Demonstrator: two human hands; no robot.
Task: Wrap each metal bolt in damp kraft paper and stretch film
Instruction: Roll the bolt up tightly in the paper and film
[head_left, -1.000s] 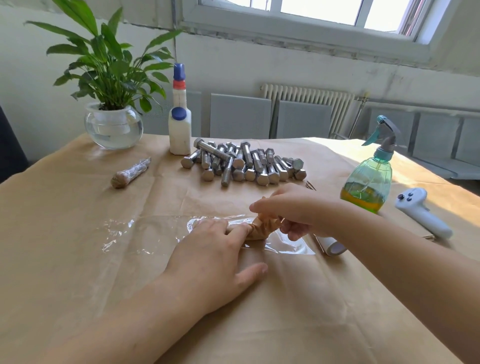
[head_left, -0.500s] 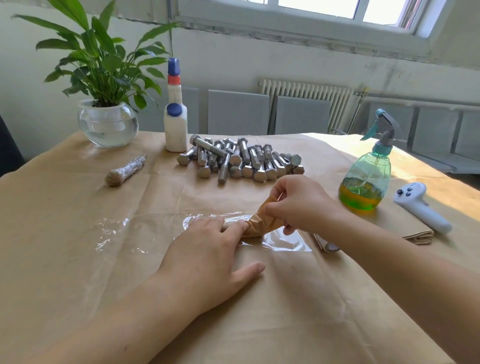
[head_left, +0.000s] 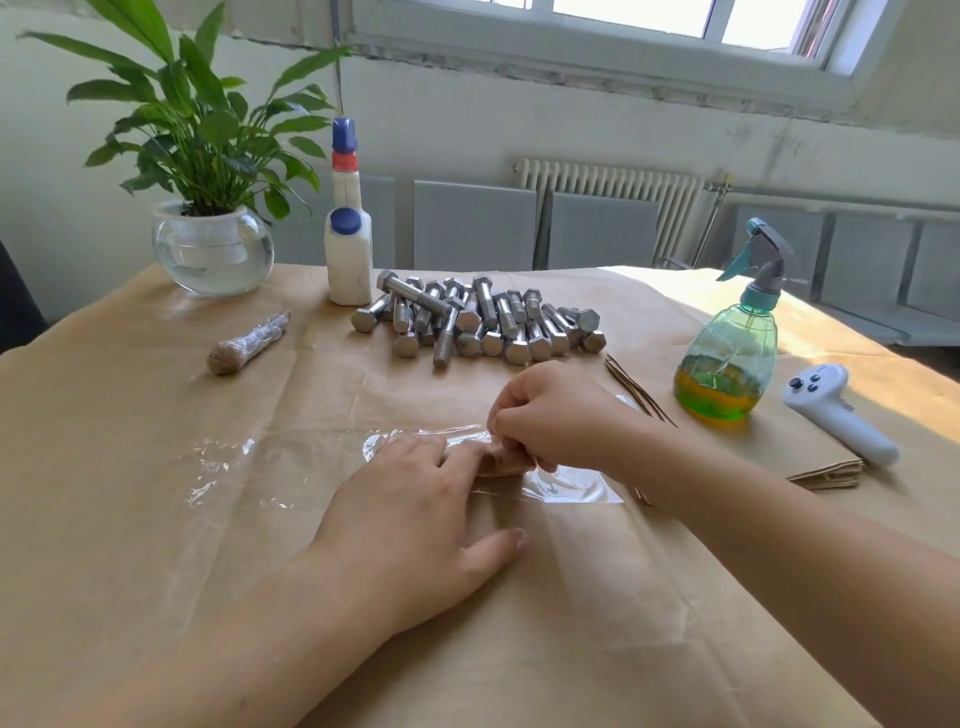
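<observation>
While left hand (head_left: 415, 519) presses flat, right hand (head_left: 561, 415) pinches, seemingly, paper-wrapped bolt (head_left: 501, 462) before bolt pile (head_left: 478, 322).

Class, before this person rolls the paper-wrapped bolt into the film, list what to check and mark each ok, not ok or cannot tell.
1. Left hand presses the wrapped bolt flat: ok.
2. Right hand pinches the paper end: ok.
3. Stretch film lies under the bolt: ok.
4. Film free of wrinkles: not ok, creased at left.
5. Paper damp: cannot tell.
6. Bare bolts apart from the film: ok.
</observation>
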